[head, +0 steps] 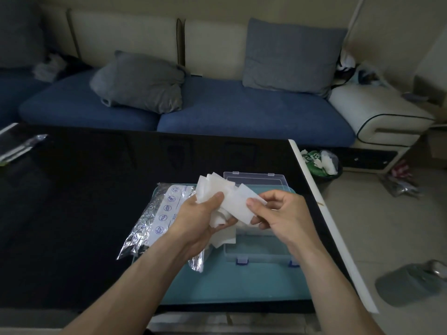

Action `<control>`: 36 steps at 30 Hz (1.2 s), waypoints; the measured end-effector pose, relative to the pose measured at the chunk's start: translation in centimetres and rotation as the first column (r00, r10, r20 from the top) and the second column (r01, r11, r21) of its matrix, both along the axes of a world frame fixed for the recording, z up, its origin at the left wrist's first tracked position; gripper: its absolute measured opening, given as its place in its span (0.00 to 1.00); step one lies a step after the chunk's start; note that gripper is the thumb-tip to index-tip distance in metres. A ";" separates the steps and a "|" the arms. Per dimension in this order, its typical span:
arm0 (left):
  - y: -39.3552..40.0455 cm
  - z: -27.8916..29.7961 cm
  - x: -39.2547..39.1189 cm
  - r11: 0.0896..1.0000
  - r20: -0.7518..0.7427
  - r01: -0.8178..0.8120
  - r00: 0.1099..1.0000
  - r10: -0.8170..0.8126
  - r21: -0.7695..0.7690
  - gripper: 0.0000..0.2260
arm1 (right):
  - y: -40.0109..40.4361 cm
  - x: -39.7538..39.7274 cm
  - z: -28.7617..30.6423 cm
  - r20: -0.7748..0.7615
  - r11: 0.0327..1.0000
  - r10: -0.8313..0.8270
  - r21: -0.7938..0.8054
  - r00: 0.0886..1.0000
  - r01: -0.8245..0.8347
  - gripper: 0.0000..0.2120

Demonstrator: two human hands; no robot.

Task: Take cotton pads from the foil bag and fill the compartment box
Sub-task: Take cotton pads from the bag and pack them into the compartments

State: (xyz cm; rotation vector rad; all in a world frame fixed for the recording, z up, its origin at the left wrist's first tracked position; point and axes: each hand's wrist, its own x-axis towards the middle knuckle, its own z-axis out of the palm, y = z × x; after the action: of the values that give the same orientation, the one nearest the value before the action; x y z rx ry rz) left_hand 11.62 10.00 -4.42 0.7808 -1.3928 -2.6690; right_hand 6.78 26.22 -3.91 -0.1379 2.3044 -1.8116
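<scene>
Dim room: blue sofa, 2 grey cushions, tiled floor.

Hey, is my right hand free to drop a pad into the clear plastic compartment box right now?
Probably yes. The right hand pinches one white cotton pad directly above the clear plastic compartment box, whose lid stands open, nothing between.

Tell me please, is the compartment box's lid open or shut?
Open: the clear lid stands raised behind the compartment box, beyond both hands.

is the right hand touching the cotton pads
Touching: the head view shows the right hand pinching the edge of one of the cotton pads, thumb on top, while the left hand grips the bunch.
</scene>
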 end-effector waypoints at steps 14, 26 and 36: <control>0.0 0.2 0.1 0.995 -0.029 0.074 0.997 -0.076 -0.069 0.14 | -0.7 0.4 -0.1 -0.117 0.989 -0.020 0.146 0.993 0.037 0.11; -0.4 -0.7 -0.2 0.959 -0.001 -0.087 0.996 0.090 -0.269 0.13 | 0.0 0.8 1.2 0.092 0.980 0.048 -0.195 0.995 -0.029 0.21; 0.3 0.4 0.2 0.985 -0.041 -0.003 0.999 -0.004 -0.171 0.13 | -1.3 1.3 0.2 -0.365 0.946 0.053 0.316 0.930 0.070 0.22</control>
State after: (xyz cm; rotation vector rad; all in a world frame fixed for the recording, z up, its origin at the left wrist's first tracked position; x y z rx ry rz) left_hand 11.77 10.29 -4.01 0.7047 -1.5857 -2.5077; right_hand 8.03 24.92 -3.74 -0.4520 2.8289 -1.4793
